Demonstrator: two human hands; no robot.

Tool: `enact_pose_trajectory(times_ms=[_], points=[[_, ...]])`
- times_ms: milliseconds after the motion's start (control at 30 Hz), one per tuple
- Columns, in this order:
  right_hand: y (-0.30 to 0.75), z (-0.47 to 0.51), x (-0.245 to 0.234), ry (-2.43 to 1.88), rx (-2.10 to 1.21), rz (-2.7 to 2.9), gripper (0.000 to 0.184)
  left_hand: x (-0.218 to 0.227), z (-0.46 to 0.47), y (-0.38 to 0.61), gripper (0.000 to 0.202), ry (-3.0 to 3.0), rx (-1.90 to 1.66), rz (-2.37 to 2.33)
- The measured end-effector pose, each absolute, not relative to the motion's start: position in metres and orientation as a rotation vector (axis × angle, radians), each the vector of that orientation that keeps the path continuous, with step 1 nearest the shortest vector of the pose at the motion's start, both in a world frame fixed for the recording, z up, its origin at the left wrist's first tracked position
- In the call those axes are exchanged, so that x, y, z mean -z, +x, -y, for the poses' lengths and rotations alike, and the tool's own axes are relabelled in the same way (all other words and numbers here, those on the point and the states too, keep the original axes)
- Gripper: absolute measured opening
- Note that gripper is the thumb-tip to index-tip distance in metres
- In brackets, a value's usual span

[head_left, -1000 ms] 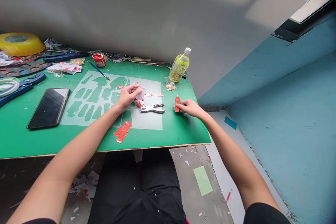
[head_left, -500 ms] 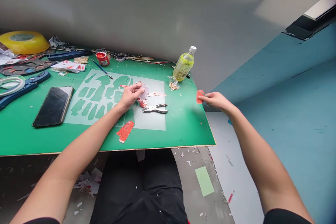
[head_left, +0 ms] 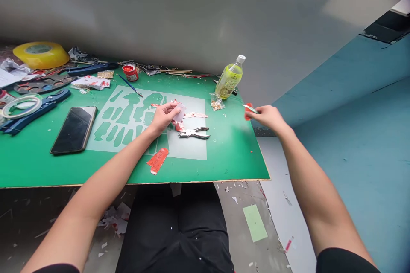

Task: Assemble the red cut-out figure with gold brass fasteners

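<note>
Red, flat, card-like piece: right of the silver metal pliers; probably light, bendable, easily creased, best pinched along an edge.
Right hand: thumb and fingers pinched on it and on a slim, pale, pointed sliver, kind unclear.
White thin slip: just beyond the pliers; likely flimsy, best gripped at a corner.
Left hand: fingertips pinched together on the slip.

Arms outstretched, left hand and right hand both pinching.
</note>
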State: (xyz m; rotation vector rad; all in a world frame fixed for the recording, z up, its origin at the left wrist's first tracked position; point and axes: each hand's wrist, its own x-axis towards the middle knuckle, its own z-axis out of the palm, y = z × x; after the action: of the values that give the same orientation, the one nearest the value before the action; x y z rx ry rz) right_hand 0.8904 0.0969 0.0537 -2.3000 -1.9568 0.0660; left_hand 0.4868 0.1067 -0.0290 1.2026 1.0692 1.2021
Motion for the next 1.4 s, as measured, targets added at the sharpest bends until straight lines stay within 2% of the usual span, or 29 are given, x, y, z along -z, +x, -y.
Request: enact_pose_trajectory(times_ms=[133, 367, 567, 633, 733, 867, 1033, 1167, 1400], points=[[0.827, -0.126, -0.033, -2.072, -0.656, 1.915, 0.055, 0.032, -0.108, 0.486, 0.043, 1.224, -1.203, -1.078], [0.778, -0.157, -0.008, -1.978, -1.046, 1.837, 0.053, 0.038, -0.109, 0.485, 0.04, 1.234, -1.19, -1.072], [0.817, -0.149, -0.028, -2.253, -1.123, 2.064, 0.045, 0.037, -0.108, 0.487, 0.039, 1.243, -1.183, -1.051], [0.836, -0.143, -0.04, -2.403, -0.962, 2.08, 0.04, 0.037, -0.108, 0.488, 0.038, 1.235, -1.19, -1.046], [0.848, -0.136, -0.051, -2.311, -0.794, 2.025, 0.042, 0.038, -0.108, 0.489, 0.035, 1.213, -1.186, -1.041], [0.822, -0.139, -0.042, -2.063, -0.93, 1.863, 0.047, 0.038, -0.108, 0.487, 0.035, 1.221, -1.177, -1.039], [0.78, -0.162, -0.017, -1.915, -0.907, 1.982, 0.048, 0.037, -0.108, 0.486, 0.04, 1.23, -1.185, -1.046], [0.775, -0.173, -0.017, -2.04, -0.855, 2.051, 0.043, 0.037, -0.107, 0.487, 0.039, 1.237, -1.181, -1.048], [0.815, -0.166, -0.057, -2.347, -0.89, 2.293, 0.029, 0.038, -0.107, 0.488, 0.036, 1.236, -1.17, -1.023]])
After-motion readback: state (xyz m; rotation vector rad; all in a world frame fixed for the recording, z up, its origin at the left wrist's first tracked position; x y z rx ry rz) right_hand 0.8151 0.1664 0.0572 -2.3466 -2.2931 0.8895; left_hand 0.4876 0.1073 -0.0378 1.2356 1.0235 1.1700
